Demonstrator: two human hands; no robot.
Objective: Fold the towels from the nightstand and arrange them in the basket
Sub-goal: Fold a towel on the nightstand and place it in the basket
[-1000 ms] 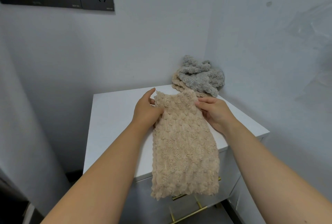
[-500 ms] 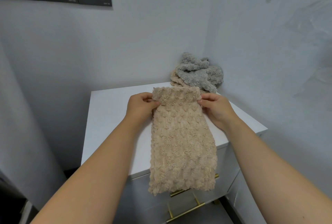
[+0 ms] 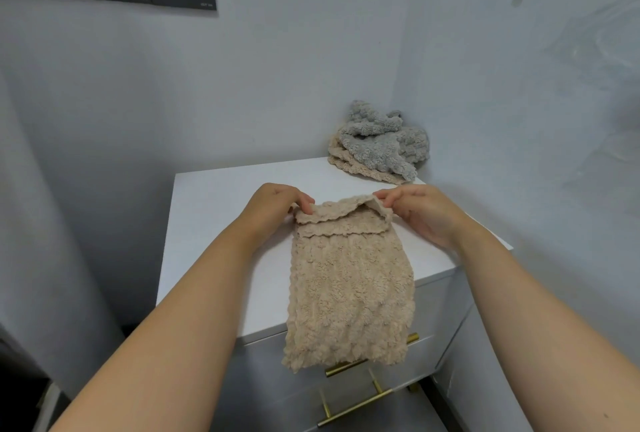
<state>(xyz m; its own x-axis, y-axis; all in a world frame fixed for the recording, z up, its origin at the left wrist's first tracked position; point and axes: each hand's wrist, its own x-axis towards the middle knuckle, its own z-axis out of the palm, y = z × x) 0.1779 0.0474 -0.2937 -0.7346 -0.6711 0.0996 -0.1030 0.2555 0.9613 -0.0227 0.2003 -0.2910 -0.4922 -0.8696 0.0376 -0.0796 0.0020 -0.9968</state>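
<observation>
White rectangular nightstand (image 3: pixel 214 224) carries a beige, bumpy-pile fleece towel (image 3: pixel 349 293) folded into a long strip. The strip lies on the top towards the front edge, its lower end hanging over the drawer front and its upper edge turned back as a short flap. At the rear right corner a crumpled grey fleece towel (image 3: pixel 381 144) sits on a second beige towel (image 3: pixel 349 165); left hand (image 3: pixel 277 203) and right hand (image 3: pixel 422 213) each pinch one upper corner of the strip between thumb and fingertips.
</observation>
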